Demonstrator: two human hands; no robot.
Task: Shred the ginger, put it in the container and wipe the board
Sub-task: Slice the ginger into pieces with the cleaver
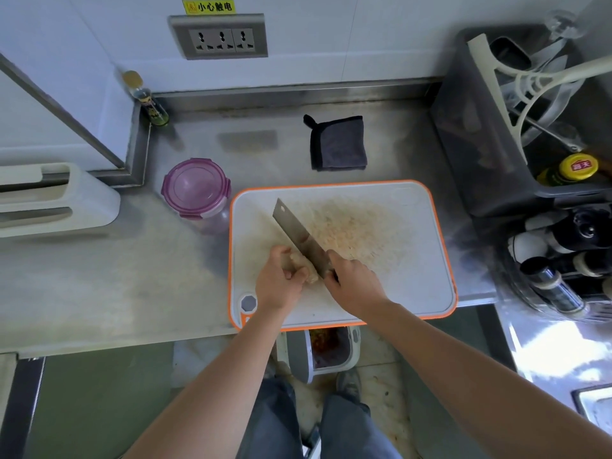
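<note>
A white cutting board (414,276) with an orange rim lies on the steel counter. My left hand (278,279) holds a beige piece of ginger (309,274) down on the board with curled fingers. My right hand (354,283) grips the handle of a cleaver (299,236), whose blade stands against the ginger and points up and left. A round container with a purple clip lid (196,188) stands left of the board, lid on. Behind the board lies a folded dark grey cloth (339,144).
A grey rack (463,144) with utensils and a yellow-capped bottle (578,167) fills the right side, with dark bottles (549,286) below it. A small bottle (149,101) stands in the back-left corner. A white knife holder (49,200) sits at left. A waste bin (318,352) is under the counter edge.
</note>
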